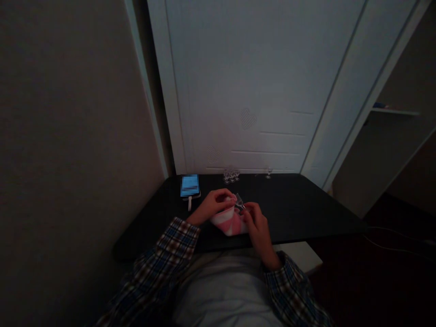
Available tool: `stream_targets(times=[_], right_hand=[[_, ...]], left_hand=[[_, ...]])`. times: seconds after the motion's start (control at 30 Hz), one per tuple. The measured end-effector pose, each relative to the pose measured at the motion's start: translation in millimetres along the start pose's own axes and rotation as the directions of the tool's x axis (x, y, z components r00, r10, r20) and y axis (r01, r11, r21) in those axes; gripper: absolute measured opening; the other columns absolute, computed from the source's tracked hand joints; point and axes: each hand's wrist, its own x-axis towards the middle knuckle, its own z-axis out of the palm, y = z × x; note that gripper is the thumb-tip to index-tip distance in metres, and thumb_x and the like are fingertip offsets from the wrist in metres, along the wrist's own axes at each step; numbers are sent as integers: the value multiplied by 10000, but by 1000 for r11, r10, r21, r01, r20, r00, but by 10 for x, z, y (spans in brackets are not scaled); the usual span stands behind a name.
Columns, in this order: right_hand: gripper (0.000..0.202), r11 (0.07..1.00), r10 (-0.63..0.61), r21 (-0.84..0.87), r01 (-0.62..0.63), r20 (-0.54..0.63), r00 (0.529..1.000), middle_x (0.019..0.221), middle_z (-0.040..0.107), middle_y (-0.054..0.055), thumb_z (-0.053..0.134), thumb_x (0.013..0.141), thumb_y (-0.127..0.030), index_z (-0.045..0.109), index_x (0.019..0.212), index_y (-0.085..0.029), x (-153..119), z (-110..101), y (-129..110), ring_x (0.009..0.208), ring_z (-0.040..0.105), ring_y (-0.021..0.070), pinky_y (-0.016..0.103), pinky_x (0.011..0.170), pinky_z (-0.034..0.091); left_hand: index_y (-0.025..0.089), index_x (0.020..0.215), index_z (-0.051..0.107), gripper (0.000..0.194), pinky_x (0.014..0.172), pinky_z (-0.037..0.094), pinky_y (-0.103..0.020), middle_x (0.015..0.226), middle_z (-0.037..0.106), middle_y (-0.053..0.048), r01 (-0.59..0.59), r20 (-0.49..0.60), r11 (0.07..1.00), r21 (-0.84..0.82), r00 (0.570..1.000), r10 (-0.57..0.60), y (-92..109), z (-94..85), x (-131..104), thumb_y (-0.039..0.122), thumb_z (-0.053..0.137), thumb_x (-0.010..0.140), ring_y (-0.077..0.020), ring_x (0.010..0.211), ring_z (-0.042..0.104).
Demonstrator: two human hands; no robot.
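A pink-and-white cloth (226,222) hangs bunched between my hands, over the near part of the dark table. My left hand (217,202) is closed on its upper edge, fingers pinching the fabric. Beside those fingertips a small clear stemmed glass (239,200) is tilted, its bowl towards the upper left. The fingers of my right hand (255,219) are closed around the glass's lower end, with part of the cloth against them. The glass's base is hidden by the fingers and the dim light.
Several small stemmed glasses (231,175) stand grouped at the back of the dark table (289,204). One more glass (269,172) stands apart to their right. A lit phone (190,186) with a white cable lies at the left. A white panelled door (248,81) rises behind.
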Motion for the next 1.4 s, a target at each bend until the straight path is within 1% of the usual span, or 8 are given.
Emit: stream_targets(times=[0.23,0.43,0.63,0.7,0.83,1.1,1.27,1.4], right_hand=[[259,997,27,-72,-28,-13,1000,746,578,-8,298,929,-334,519,980,-209,-13,-2,-10,657,539,131,223,598,382],[279,999,39,-32,-39,-15,999,652,528,-30,272,934,-338,514,971,-203,-20,10,-6,560,492,111,213,536,347],[282,998,62,-2,-62,-21,998,590,487,-46,261,937,-346,507,968,-212,-27,13,7,516,468,108,213,507,334],[277,998,60,5,-60,-15,998,584,487,-47,264,937,-350,503,972,-214,-29,8,5,515,469,110,214,505,335],[265,998,50,25,-49,-28,998,591,506,-45,277,935,-349,499,982,-214,-25,10,-3,532,488,113,214,521,352],[264,990,69,122,-64,-40,997,639,561,-27,304,923,-370,499,994,-208,-4,26,-6,558,536,119,209,516,393],[267,997,23,69,-18,-67,997,818,621,22,464,860,-374,473,1056,-193,24,40,15,683,585,139,232,606,446],[354,1000,8,10,-7,-96,995,872,607,37,557,805,-372,459,1091,-188,42,55,41,673,572,139,244,599,458]], left_hand=[[131,845,640,225,758,450,-286,856,651,-49,2,25,1000,30,1000,-2,-12,10,-3,313,659,714,-173,825,596],[134,893,663,237,791,445,-290,911,666,-63,13,81,1000,23,997,-15,-24,-5,-1,305,640,729,-186,876,598],[140,888,688,215,832,438,-300,976,651,-75,-38,118,999,32,992,34,-56,-19,16,275,639,727,-196,930,587],[140,881,688,205,850,435,-312,965,660,-76,-26,136,1000,7,990,25,-67,-20,17,268,635,731,-201,939,589],[136,890,679,213,839,441,-318,930,677,-72,22,135,1000,-7,991,-21,-73,-16,10,271,631,733,-203,914,599],[137,854,651,203,782,440,-283,888,663,-54,14,94,1000,-27,996,-12,-66,-15,5,302,636,736,-184,861,601],[135,836,638,206,794,437,-293,887,649,-55,4,25,1000,0,1000,-4,-44,-19,16,313,637,732,-191,869,592],[136,825,634,202,787,439,-286,870,643,-47,-22,-5,1000,1,1000,22,-32,-22,26,309,645,722,-182,851,589]])
